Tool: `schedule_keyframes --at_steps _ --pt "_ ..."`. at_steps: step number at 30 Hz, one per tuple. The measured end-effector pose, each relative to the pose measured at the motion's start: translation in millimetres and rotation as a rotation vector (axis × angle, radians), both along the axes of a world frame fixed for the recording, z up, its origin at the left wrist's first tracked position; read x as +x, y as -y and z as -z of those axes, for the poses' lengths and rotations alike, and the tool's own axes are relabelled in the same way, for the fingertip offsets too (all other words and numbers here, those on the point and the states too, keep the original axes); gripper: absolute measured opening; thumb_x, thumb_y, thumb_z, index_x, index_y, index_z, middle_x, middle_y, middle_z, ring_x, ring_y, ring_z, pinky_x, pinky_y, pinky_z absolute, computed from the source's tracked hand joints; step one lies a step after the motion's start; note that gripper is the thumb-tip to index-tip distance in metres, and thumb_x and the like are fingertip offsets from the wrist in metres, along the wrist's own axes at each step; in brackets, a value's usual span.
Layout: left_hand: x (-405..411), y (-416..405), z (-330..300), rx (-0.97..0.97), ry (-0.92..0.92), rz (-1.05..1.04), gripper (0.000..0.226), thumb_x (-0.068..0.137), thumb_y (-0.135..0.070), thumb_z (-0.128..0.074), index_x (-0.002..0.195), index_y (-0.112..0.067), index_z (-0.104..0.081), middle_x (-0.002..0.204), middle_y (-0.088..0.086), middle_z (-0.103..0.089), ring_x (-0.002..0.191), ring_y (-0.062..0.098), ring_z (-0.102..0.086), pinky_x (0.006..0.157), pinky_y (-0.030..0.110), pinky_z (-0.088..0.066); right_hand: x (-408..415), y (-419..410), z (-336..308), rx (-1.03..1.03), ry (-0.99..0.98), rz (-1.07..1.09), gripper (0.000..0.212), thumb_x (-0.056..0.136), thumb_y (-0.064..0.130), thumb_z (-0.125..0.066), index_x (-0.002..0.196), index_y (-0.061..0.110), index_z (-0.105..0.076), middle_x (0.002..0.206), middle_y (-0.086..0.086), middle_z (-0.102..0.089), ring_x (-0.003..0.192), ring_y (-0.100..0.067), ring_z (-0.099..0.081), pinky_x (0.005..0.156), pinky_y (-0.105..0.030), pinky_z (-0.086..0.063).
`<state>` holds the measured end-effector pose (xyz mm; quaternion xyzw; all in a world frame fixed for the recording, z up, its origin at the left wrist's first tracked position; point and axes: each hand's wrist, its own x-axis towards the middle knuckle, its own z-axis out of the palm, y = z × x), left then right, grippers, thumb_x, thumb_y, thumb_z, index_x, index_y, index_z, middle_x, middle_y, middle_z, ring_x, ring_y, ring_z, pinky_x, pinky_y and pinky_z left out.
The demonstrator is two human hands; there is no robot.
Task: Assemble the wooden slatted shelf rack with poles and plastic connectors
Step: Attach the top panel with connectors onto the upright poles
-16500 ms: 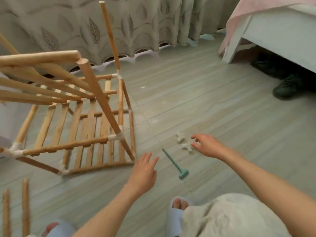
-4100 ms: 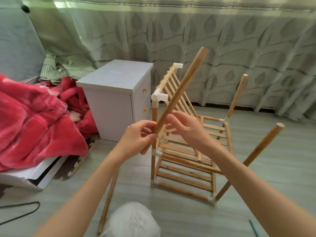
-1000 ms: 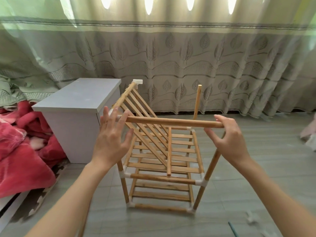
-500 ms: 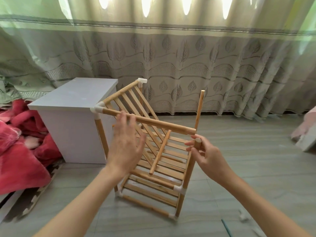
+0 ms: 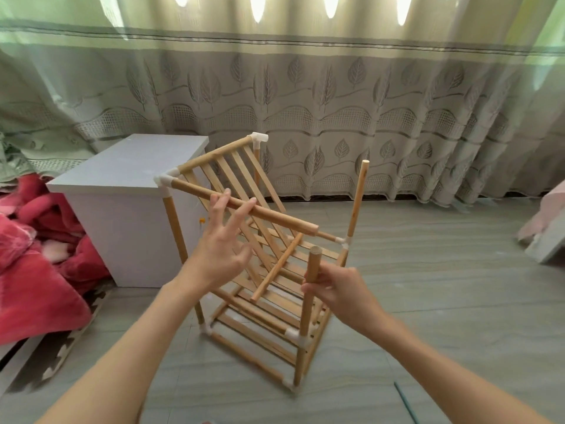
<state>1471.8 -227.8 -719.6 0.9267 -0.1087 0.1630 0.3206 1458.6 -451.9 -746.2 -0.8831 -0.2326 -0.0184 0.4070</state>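
The wooden slatted rack (image 5: 260,328) stands upright on the floor, its poles joined by white plastic connectors (image 5: 165,179). A top slatted shelf (image 5: 232,166) hangs tilted from the two left posts. A horizontal pole (image 5: 244,208) runs from the front left connector, and its right end floats free above the front right post (image 5: 308,298). My right hand (image 5: 339,289) is shut on that post just below its bare top. My left hand (image 5: 220,249) is open, fingers spread, its fingertips at the horizontal pole. The back right post (image 5: 357,197) stands bare.
A white bedside cabinet (image 5: 128,209) stands just left of the rack, with red bedding (image 5: 33,270) beyond it. A leaf-patterned curtain (image 5: 305,102) hangs behind. A green tool handle (image 5: 405,402) lies on the floor at lower right. A white bed corner (image 5: 547,240) sits at far right.
The rack has turned so the front right corner faces me. My right hand slid down the front post and closed on it. My left hand has spread open at the horizontal pole.
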Motion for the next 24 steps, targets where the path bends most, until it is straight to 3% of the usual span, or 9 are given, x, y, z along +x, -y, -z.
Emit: schedule_keyframes --at_steps 3,7,9,10,12,14,17,20,24 --pt "2.3 -13.6 -5.6 -0.071 -0.029 -0.031 0.075 0.09 -0.007 -0.055 0.14 -0.043 -0.013 0.155 -0.006 0.013 0.141 0.011 0.017 0.112 0.039 -0.006 -1.3 -27.0 5.2 0.014 0.011 -0.005 0.007 0.084 0.018 -0.065 0.09 0.02 -0.062 0.078 0.018 -0.058 0.08 -0.001 -0.062 0.081 -0.022 -0.053" --pt "-3.4 -13.6 -2.8 -0.17 -0.01 -0.129 0.066 0.097 -0.017 -0.045 0.148 -0.026 -0.004 0.156 -0.006 0.011 0.142 0.008 0.005 0.106 0.02 -0.009 1.8 -62.8 10.0 0.047 0.032 0.007 0.016 0.086 0.024 -0.064 0.097 0.013 -0.068 0.085 0.006 -0.069 0.079 -0.005 -0.066 0.08 -0.025 -0.054" --pt "-10.7 -11.4 -0.6 -0.259 0.04 -0.211 0.055 0.098 -0.02 -0.041 0.148 -0.017 -0.017 0.156 -0.001 -0.009 0.141 0.01 -0.011 0.104 0.014 -0.014 1.7 -82.9 13.6 0.093 0.045 0.048 0.018 0.087 0.027 -0.063 0.097 0.014 -0.07 0.084 0.003 -0.072 0.077 -0.005 -0.066 0.078 -0.025 -0.054" --pt "-14.4 -11.4 0.4 -0.301 0.057 -0.243 0.047 0.098 -0.02 -0.041 0.144 -0.014 -0.029 0.151 0.003 -0.026 0.137 0.012 -0.026 0.105 0.017 -0.022 1.1 -92.4 15.6 0.109 0.039 0.062 0.02 0.087 0.029 -0.062 0.096 0.014 -0.071 0.083 0.003 -0.072 0.075 -0.005 -0.065 0.076 -0.024 -0.053" --pt "-20.7 -14.2 3.1 -0.352 0.042 -0.225 0.027 0.098 -0.021 -0.041 0.122 -0.02 -0.054 0.124 0.008 -0.056 0.107 0.01 -0.056 0.092 0.028 -0.045 0.4 -107.8 20.0 0.137 0.013 0.054 0.02 0.088 0.028 -0.061 0.097 0.014 -0.071 0.084 0.002 -0.072 0.076 -0.006 -0.065 0.077 -0.023 -0.053" --pt "-26.6 -19.0 5.0 -0.384 -0.016 -0.156 0.022 0.098 -0.02 -0.041 0.099 -0.031 -0.06 0.098 0.011 -0.065 0.076 0.011 -0.063 0.072 0.031 -0.053 2.7 -115.6 24.0 0.167 -0.01 0.02 0.019 0.088 0.024 -0.061 0.102 0.015 -0.071 0.09 0.001 -0.072 0.081 -0.006 -0.065 0.081 -0.021 -0.052" --pt "-34.6 -29.0 7.7 -0.401 -0.063 -0.073 0.021 0.096 -0.015 -0.045 0.1 -0.025 -0.063 0.092 0.003 -0.069 0.084 0.011 -0.067 0.078 0.025 -0.053 11.6 -113.9 32.6 0.177 -0.026 -0.039 0.023 0.089 0.022 -0.061 0.11 0.015 -0.068 0.097 0.001 -0.071 0.087 -0.004 -0.064 0.084 -0.018 -0.051" --pt "-41.8 -29.2 16.2 -0.323 -0.134 0.016 0.018 0.092 -0.017 -0.053 0.109 -0.019 -0.06 0.094 -0.007 -0.067 0.089 0.002 -0.064 0.079 0.013 -0.049 23.1 -99.3 54.0 0.008 -0.083 -0.084 0.042 0.088 0.031 -0.061 0.127 0.019 -0.054 0.117 0.003 -0.063 0.104 -0.004 -0.057 0.096 -0.023 -0.047" --pt "-40.8 -29.0 30.4 -0.14 -0.08 -0.03 0.018 0.086 -0.024 -0.062 0.102 -0.024 -0.054 0.089 -0.008 -0.062 0.083 0.005 -0.062 0.077 0.022 -0.053 45.1 -69.3 95.0 -0.533 -0.06 -0.084 0.058 0.09 0.037 -0.055 0.141 0.022 -0.032 0.14 0.0 -0.042 0.124 -0.015 -0.044 0.106 -0.035 -0.037"
